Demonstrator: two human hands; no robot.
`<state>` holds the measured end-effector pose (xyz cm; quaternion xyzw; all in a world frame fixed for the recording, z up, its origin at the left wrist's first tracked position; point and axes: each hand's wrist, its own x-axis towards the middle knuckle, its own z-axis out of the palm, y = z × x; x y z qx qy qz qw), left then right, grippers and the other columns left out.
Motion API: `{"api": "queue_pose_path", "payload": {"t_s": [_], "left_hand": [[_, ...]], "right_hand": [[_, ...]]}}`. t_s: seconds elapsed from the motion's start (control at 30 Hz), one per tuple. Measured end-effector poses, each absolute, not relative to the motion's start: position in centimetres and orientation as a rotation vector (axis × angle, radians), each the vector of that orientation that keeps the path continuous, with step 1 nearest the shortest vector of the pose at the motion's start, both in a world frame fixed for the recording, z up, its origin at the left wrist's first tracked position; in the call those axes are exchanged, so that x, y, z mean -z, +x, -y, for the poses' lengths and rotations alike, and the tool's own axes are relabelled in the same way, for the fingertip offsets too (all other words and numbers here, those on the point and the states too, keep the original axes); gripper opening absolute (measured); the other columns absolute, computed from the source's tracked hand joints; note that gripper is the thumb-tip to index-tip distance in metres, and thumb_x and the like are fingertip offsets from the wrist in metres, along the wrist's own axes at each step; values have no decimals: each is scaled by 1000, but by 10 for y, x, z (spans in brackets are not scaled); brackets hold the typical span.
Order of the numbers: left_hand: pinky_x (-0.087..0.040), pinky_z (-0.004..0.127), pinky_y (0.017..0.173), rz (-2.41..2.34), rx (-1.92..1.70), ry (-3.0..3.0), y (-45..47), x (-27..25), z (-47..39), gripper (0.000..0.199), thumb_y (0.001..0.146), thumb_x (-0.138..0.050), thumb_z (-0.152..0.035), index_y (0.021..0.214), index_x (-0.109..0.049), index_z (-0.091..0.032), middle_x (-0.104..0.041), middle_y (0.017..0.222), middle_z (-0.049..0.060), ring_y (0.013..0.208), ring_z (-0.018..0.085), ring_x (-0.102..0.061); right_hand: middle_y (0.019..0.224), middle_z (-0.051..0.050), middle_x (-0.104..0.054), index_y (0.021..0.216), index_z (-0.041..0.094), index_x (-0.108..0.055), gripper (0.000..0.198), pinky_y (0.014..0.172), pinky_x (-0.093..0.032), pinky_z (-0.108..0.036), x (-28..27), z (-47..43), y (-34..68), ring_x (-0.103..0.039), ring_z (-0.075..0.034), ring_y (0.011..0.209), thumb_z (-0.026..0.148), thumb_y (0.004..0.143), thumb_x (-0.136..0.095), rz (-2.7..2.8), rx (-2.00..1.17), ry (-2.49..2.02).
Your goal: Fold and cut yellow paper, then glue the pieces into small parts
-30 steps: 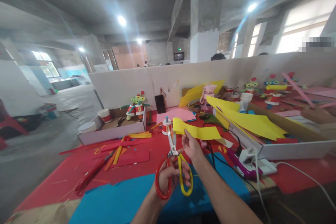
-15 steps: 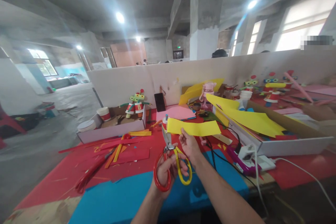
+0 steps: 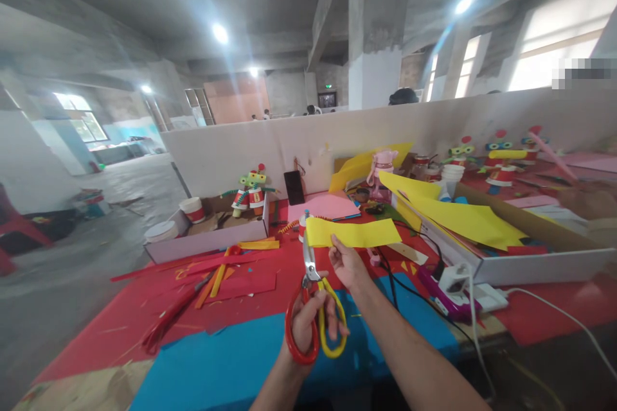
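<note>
My left hand (image 3: 313,321) is wrapped through the loops of a pair of scissors (image 3: 311,271), one handle red and the other yellow. The blades point away from me and stand nearly together at the left end of a yellow paper strip (image 3: 357,233). Whether they bite into the paper is hard to see. My right hand (image 3: 346,262) pinches the strip at its lower edge, thumb on the near side, holding it above the table. Behind the strip's left end, a small white-and-red cup figure (image 3: 303,229) is partly hidden.
Blue sheet (image 3: 216,359) and red sheet (image 3: 120,327) cover the table. A white box with figures (image 3: 207,239) stands left, and another box with yellow sheets (image 3: 544,266) right. A purple power strip (image 3: 448,298) with cables lies at right. Red and orange strips (image 3: 219,276) lie left.
The scissor blades have come closer together, and the scissors have dropped slightly toward me. The yellow strip has shifted a little to the left at its right end.
</note>
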<state>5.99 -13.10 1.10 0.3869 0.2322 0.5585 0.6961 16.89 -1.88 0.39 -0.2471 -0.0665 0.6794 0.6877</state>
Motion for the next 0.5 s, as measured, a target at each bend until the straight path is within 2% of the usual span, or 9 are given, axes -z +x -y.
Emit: {"api": "queue_pose_path", "payload": {"t_s": [0.17, 0.5], "left_hand": [[-51, 29, 56, -519, -1238, 867, 62, -19, 134, 49, 82, -60, -22, 129, -47, -19, -65, 73, 1, 53, 14, -61], [-49, 29, 56, -499, -1244, 899, 60, -15, 127, 49, 79, -61, -23, 127, -51, -18, -69, 81, 5, 59, 17, -64]], "right_hand": [[55, 7, -62, 70, 13, -61, 24, 43, -52, -8, -5, 21, 167, -55, -2, 42, 7, 60, -83, 155, -1538, -527], [48, 7, -58, 67, 13, -61, 23, 43, -52, -8, -3, 22, 164, -55, -4, 41, 10, 62, -83, 188, -1545, -589]]}}
